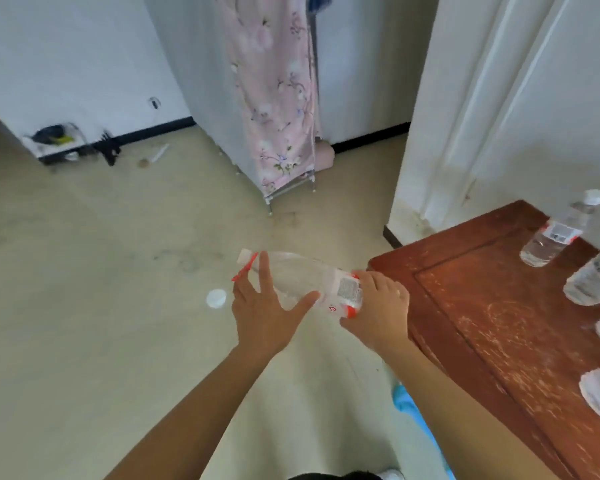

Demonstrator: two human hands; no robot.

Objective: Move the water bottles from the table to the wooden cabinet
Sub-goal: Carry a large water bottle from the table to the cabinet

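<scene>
Right hand (374, 306) fingers clamped round the bottle (302, 278), left hand (264, 306) fingers apart against it — I'd carry it level.

We see everything through one wide-angle camera worn on the person's head, facing forward and down along both forearms, near enough that the left hand (262, 308) and right hand (378, 315) sit at mid-frame. The floor (118, 271) spreads from 7 to 12 o'clock, and the wooden top (482, 323) enters from 3 to 5 o'clock.
</scene>
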